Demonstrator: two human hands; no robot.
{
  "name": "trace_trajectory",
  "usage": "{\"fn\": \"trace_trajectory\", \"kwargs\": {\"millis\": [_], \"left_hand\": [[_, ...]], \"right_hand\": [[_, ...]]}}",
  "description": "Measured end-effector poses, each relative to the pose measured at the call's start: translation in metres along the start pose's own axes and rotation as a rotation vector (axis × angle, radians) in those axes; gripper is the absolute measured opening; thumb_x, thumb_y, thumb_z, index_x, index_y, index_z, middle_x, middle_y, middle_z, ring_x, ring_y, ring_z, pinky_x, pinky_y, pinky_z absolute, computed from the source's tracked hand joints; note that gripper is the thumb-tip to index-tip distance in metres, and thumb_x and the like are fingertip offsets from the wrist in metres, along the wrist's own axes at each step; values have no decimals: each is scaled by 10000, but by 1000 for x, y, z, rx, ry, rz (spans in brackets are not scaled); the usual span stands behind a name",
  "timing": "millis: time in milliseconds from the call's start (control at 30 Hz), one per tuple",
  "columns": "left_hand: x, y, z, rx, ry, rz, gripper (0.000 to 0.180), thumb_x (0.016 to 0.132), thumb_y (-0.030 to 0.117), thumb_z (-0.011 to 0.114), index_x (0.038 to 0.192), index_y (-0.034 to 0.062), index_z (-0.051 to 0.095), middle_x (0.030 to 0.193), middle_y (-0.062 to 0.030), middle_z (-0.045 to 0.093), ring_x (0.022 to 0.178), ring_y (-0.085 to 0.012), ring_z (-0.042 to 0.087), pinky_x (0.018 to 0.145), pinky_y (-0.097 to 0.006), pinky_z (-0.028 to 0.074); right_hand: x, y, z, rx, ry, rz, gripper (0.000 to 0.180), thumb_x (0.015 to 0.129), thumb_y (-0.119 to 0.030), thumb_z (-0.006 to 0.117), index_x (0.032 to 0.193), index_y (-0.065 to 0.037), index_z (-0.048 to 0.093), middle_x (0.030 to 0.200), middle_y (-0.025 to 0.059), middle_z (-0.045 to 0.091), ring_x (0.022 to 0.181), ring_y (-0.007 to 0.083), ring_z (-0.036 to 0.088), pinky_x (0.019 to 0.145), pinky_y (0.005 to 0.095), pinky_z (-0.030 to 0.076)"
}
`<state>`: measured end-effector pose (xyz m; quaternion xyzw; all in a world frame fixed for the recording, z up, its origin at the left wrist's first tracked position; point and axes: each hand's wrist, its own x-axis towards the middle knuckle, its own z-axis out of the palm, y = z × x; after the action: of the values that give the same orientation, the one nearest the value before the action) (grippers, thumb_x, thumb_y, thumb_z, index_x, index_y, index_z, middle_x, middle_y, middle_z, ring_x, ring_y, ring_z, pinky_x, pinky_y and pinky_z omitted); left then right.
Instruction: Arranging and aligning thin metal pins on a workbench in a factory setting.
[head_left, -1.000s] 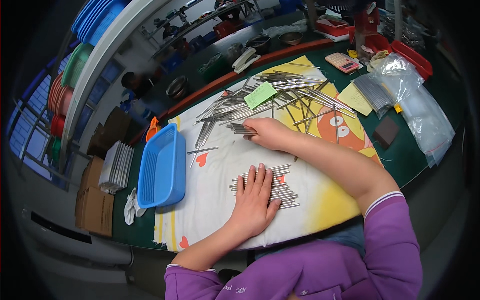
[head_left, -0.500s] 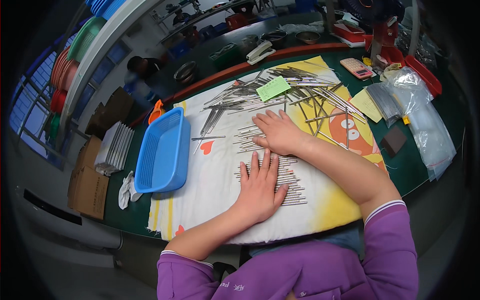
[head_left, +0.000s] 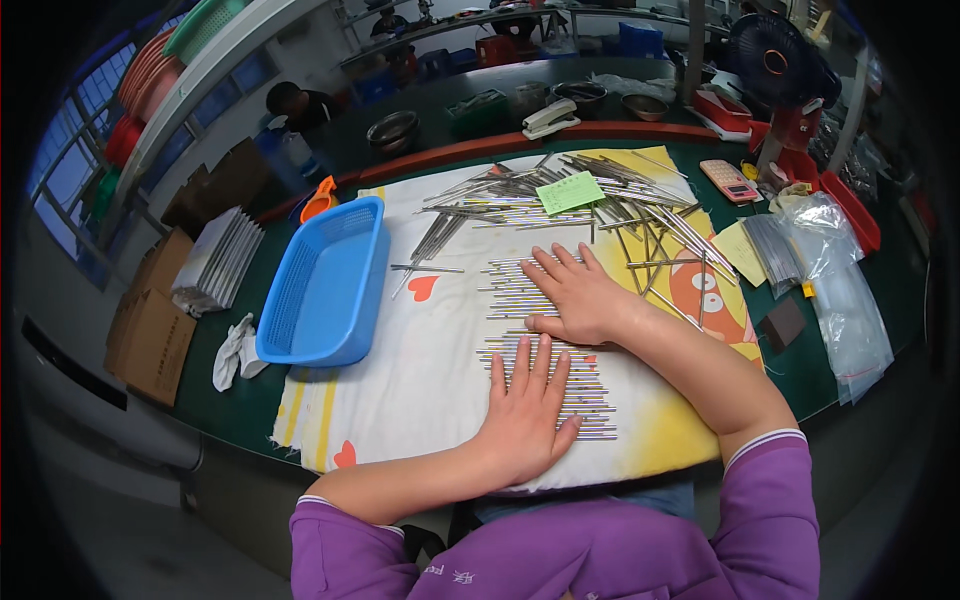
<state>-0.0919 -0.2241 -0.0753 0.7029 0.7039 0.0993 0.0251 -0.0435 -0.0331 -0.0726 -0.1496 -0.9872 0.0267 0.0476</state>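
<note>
From the head view, both hands lie flat on a printed cloth (head_left: pixel 400 400) spread over the green bench (head_left: pixel 250 400). The left hand (head_left: pixel 525 415) rests palm down near the cloth's front edge, fingers spread and straight, pressing on a neat row of thin metal rods (head_left: pixel 590 395) laid side by side; it grips nothing. The right hand (head_left: pixel 580 295) lies just beyond it, also palm down and open, fingers fanned toward the cloth's left side, covering a second row of rods (head_left: pixel 510 290) lined up in the middle of the cloth; it too has hold of nothing, only pressing on them. The two hands are close, the left fingertips almost at the right thumb.

Toward the back edge of the cloth sits a loose, tangled heap of rods (head_left: pixel 620 215), with a green paper slip (head_left: pixel 570 190) lying on top.

At the cloth's left edge stands a blue plastic basket (head_left: pixel 320 290), and beside it on the bench a crumpled white rag (head_left: pixel 235 350). At the bench's right end lie clear plastic bags (head_left: pixel 850 310), and a pink calculator (head_left: pixel 732 180) is near the back right corner. A stapler (head_left: pixel 548 118) sits beyond the bench's raised back edge.
</note>
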Motion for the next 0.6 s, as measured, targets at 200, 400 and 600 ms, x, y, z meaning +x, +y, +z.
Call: {"fn": "trace_trajectory", "kwargs": {"millis": [200, 400, 600], "left_hand": [[25, -29, -12, -189, 184, -26, 620, 869, 336, 443, 1329, -42, 270, 1406, -234, 198, 1320, -395, 130, 1059, -521, 74], [61, -107, -8, -578, 495, -257, 496, 909, 198, 379, 1325, -47, 266, 1381, -222, 268, 1303, -328, 234, 1072, -358, 182], [106, -120, -6, -779, 410, -219, 509, 941, 277, 275, 1342, -37, 254, 1389, -223, 265, 1303, -325, 239, 1063, -334, 189]], "right_hand": [[15, 15, -1, 244, 64, 19, 625, 904, -472, 318, 1356, -42, 292, 1399, 165, 294, 1306, 329, 244, 1068, 473, 154], [28, 35, 2, 1060, 396, 207, 562, 967, -408, 202, 1256, 20, 424, 1231, 171, 490, 1179, 252, 434, 1010, 306, 279], [35, 39, 14, 1458, 525, 251, 654, 950, -471, 200, 1302, 63, 332, 1343, 173, 368, 1274, 237, 308, 1077, 318, 180]]}}
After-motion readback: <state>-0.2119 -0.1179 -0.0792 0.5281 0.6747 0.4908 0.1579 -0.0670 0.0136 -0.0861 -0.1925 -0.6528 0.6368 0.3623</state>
